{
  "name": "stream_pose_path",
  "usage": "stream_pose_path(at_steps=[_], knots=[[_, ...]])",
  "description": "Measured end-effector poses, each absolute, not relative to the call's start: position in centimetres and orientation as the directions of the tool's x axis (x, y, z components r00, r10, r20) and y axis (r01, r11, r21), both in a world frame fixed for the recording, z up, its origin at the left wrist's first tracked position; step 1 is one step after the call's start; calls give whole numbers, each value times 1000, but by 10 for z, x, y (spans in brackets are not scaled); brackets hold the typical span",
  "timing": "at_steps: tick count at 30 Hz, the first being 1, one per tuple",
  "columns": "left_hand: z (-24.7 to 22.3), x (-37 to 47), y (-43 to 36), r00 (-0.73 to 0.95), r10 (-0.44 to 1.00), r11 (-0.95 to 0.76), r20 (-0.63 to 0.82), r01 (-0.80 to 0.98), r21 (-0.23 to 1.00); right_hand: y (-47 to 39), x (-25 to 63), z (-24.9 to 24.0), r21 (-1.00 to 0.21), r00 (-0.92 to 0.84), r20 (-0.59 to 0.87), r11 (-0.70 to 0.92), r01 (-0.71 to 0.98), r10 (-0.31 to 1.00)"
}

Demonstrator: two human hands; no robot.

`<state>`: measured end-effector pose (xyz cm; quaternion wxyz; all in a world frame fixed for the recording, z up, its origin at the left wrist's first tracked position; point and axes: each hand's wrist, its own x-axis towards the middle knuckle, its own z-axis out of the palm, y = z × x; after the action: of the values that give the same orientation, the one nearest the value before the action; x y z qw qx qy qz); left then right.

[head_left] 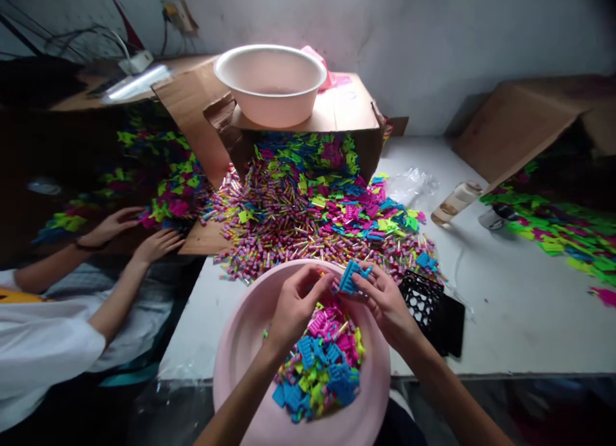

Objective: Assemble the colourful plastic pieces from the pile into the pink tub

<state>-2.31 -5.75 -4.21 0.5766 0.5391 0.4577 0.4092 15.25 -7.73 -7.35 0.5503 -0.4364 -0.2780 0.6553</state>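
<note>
Head camera: both hands busy over the pink basin

And it's the right hand (pixel 385 298) with the blue piece (pixel 350 279), gripped between thumb and fingers, right above the far side of the pink basin (pixel 235 350). Facing it, the left hand (pixel 296 298) has thumb and forefinger pinched on a small coloured piece (pixel 321 274), mostly hidden, red and yellow just showing. The two sets of fingertips are very near each other; whether the pieces touch, one cannot tell.

Down in the basin, a heap of plastic pieces (pixel 322 369): blue, magenta, lime, small striped sticks mixed in. Beyond its rim, a great spread of striped sticks (pixel 269 234) covers the bench (pixel 520 317), more bright pieces spilling from an open carton (pixel 346 109), a pale bowl (pixel 272 106) on top.

Over to the right: a black openwork tray (pixel 422 298) beside the forearm, a bottle (pixel 455 202) farther back. Away on the left, a co-worker's hands (pixel 158 244) reach beside another colourful pile (pixel 176 192).
</note>
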Motion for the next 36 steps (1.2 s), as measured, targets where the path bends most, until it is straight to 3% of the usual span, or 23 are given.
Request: stream_pose_path(at_steps=[5,10,14,19,27,32,36], knots=[[-37,-32,-79,187,976,105,-113,52,993,-99,143,-68,-856,-58,-279,-275,-438,959],[-34,-40,-82,141,990,-66,29,259,964,-103,141,-70,-874,9,-282,-253,-415,959],[-34,-42,-85,41,999,-39,32,184,982,-103,141,-70,-883,-2,-274,-252,-397,962],[-31,-39,-91,144,987,-108,74,248,963,-105,141,-65,-923,30,-220,-198,-330,975],[-24,-35,-99,201,906,-422,372,488,764,-109,138,-59,-994,95,-80,-72,-86,992],[-27,-37,-97,306,849,-528,430,484,698,-112,138,-62,-993,99,-4,-16,117,995],[-31,-42,-98,364,814,-580,452,524,624,-111,142,-63,-943,64,175,149,298,982]])
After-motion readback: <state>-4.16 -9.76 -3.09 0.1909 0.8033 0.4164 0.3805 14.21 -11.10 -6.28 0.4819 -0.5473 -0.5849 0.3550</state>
